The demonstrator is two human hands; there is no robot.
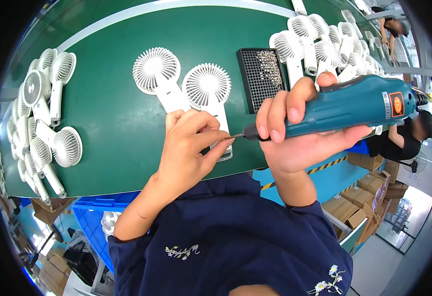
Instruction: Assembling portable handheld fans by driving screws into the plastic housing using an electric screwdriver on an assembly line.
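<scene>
The right hand [295, 154], half-curled, is clasping a smooth driver [347, 106]; the left hand [189, 139], nearly closed, is pinching its slim metal bit [237, 135] near 2 ribbed, round fans [207, 88].

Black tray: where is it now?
In the head view, the black tray lies right of centre on the table, between two white fans and the right fan pile.

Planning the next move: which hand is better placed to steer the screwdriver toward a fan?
Probably the right hand: it grips the teal electric screwdriver, while the left hand has its fingers at the bit's tip.
</scene>
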